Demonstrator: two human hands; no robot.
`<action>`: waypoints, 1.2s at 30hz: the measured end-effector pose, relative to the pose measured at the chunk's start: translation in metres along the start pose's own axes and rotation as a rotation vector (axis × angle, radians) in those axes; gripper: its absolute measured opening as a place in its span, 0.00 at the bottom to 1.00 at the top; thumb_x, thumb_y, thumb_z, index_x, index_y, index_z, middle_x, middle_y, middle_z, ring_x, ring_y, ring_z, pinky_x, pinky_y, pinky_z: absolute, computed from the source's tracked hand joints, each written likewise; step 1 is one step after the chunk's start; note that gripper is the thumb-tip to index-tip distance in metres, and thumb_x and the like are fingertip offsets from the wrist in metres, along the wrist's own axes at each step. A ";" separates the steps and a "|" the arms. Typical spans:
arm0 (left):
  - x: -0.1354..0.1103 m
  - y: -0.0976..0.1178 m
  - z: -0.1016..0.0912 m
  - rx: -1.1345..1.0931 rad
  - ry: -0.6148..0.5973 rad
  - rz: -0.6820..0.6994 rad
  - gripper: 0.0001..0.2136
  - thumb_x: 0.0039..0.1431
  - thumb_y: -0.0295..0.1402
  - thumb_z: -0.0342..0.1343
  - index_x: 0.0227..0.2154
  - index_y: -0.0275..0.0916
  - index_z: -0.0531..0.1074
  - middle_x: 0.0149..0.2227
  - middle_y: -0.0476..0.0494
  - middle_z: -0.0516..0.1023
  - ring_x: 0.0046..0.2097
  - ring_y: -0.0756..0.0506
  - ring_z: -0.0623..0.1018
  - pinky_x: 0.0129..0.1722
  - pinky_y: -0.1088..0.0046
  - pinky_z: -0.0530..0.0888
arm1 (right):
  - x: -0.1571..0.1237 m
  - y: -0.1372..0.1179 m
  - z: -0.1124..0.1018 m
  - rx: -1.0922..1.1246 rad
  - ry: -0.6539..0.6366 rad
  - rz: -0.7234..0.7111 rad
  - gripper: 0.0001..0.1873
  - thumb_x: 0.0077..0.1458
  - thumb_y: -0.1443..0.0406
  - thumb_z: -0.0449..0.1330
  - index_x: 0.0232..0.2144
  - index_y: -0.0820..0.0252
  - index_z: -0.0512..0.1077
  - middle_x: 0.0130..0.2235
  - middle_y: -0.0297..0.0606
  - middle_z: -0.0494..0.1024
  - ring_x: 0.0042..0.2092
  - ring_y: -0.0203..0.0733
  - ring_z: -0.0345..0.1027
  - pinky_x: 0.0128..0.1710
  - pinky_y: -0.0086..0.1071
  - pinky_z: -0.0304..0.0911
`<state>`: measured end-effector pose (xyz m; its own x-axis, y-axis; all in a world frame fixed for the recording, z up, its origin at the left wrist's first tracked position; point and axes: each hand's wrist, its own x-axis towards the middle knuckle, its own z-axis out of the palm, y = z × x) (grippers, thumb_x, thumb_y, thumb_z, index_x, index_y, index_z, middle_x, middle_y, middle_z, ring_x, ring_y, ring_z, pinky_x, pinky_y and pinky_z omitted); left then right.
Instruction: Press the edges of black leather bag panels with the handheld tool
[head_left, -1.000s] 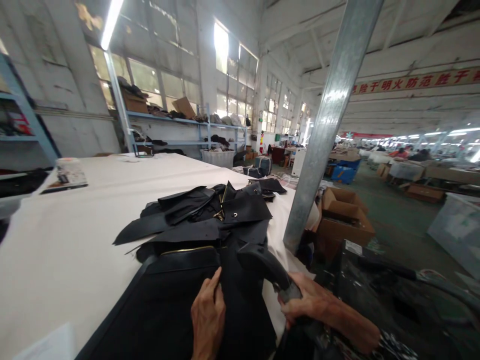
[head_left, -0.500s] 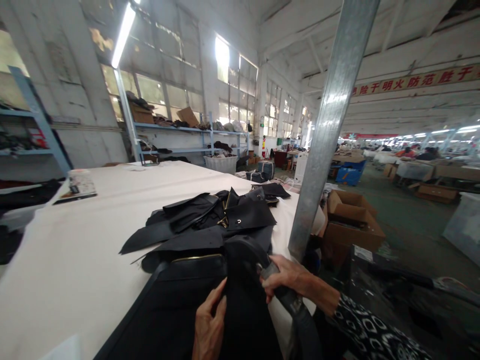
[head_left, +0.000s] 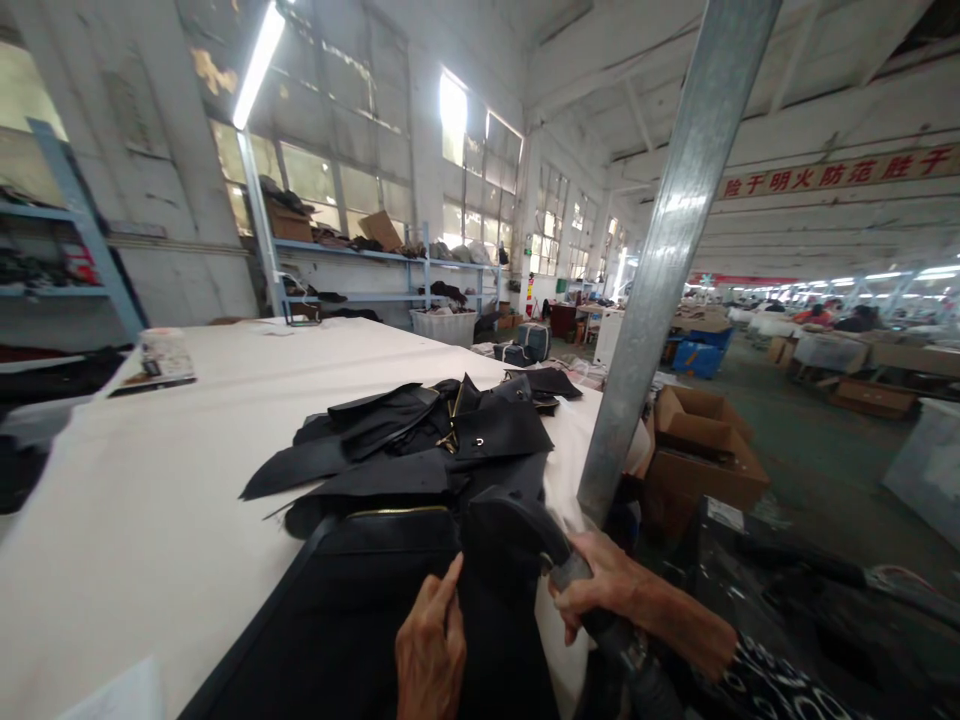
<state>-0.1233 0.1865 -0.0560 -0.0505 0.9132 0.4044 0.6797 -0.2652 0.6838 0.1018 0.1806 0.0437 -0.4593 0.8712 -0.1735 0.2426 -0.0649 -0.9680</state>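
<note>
My right hand (head_left: 589,585) is wrapped round the grey grip of a black hose with a curved nozzle (head_left: 517,515). The nozzle's wide end hangs over or touches the black fabric; I cannot tell which. My left hand (head_left: 433,635) rests on the black fabric bag piece (head_left: 360,620), index finger stretched toward the edge beside a gold zipper (head_left: 401,512). No object shows in that hand, though its other fingers are partly curled. Beyond it lies a heap of black bag pieces (head_left: 390,430) with zippers and a small metal ring.
A white-covered table (head_left: 187,450) carries the work. A metal post (head_left: 667,230) stands at its right edge. Open cardboard boxes (head_left: 701,450) and a black machine or case (head_left: 787,600) are to the right. Blue shelves (head_left: 360,250) line the windowed wall.
My right hand and the nozzle have moved right and slightly down. My left hand has shifted a little right, its index finger now more extended. The black pieces lie as before.
</note>
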 end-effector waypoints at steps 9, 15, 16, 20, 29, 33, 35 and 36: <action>-0.026 -0.008 0.021 0.632 0.010 0.235 0.28 0.48 0.11 0.41 0.53 0.28 0.66 0.41 0.39 0.75 0.39 0.45 0.75 0.38 0.71 0.74 | -0.024 -0.042 0.018 -0.191 0.129 0.079 0.19 0.42 0.70 0.60 0.40 0.59 0.68 0.35 0.34 0.76 0.28 0.35 0.70 0.28 0.26 0.64; -0.055 -0.031 0.046 0.587 0.371 0.452 0.28 0.51 0.12 0.45 0.57 0.27 0.55 0.44 0.34 0.70 0.47 0.39 0.71 0.44 0.64 0.73 | -0.020 -0.042 0.039 -0.438 0.088 0.089 0.24 0.40 0.65 0.64 0.43 0.61 0.70 0.46 0.39 0.74 0.46 0.45 0.67 0.42 0.29 0.63; -0.057 -0.032 0.049 0.570 0.409 0.461 0.30 0.51 0.12 0.45 0.59 0.27 0.52 0.44 0.33 0.70 0.48 0.38 0.71 0.45 0.62 0.73 | -0.017 -0.040 0.043 -0.426 0.047 0.087 0.22 0.40 0.66 0.64 0.42 0.61 0.70 0.43 0.37 0.75 0.43 0.43 0.68 0.38 0.26 0.63; -0.059 -0.036 0.054 0.497 0.479 0.515 0.25 0.51 0.14 0.44 0.54 0.32 0.60 0.42 0.36 0.71 0.46 0.39 0.72 0.43 0.61 0.74 | 0.002 -0.039 0.056 -0.265 -0.096 0.147 0.14 0.42 0.68 0.59 0.36 0.62 0.68 0.20 0.27 0.71 0.21 0.33 0.64 0.18 0.21 0.54; -0.055 -0.028 0.045 0.444 0.426 0.478 0.16 0.51 0.16 0.45 0.41 0.31 0.70 0.38 0.39 0.75 0.44 0.40 0.74 0.42 0.63 0.74 | 0.027 -0.067 0.060 -0.322 0.076 0.011 0.05 0.47 0.67 0.57 0.30 0.60 0.67 0.18 0.27 0.70 0.23 0.34 0.66 0.23 0.24 0.58; -0.054 -0.027 0.043 0.460 0.430 0.497 0.17 0.50 0.16 0.45 0.42 0.31 0.71 0.37 0.41 0.75 0.44 0.41 0.74 0.42 0.66 0.75 | 0.026 -0.080 0.049 -0.352 0.118 -0.044 0.04 0.49 0.65 0.56 0.30 0.60 0.66 0.19 0.28 0.72 0.25 0.35 0.68 0.25 0.24 0.58; -0.053 -0.030 0.043 0.475 0.441 0.523 0.17 0.51 0.16 0.45 0.42 0.31 0.71 0.37 0.41 0.75 0.43 0.42 0.74 0.41 0.67 0.75 | 0.019 -0.080 0.047 -0.351 0.090 -0.055 0.05 0.49 0.64 0.56 0.30 0.60 0.66 0.20 0.28 0.73 0.24 0.36 0.68 0.24 0.25 0.59; -0.053 -0.031 0.044 0.480 0.447 0.526 0.17 0.52 0.17 0.45 0.42 0.31 0.71 0.37 0.41 0.75 0.43 0.41 0.74 0.41 0.67 0.75 | 0.014 -0.078 0.048 -0.359 0.085 -0.055 0.05 0.50 0.64 0.56 0.31 0.59 0.66 0.20 0.28 0.73 0.24 0.36 0.68 0.24 0.25 0.60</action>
<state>-0.1094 0.1596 -0.1256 0.1435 0.4716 0.8701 0.9279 -0.3697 0.0473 0.0354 0.1748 0.1082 -0.4115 0.9067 -0.0925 0.5106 0.1453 -0.8474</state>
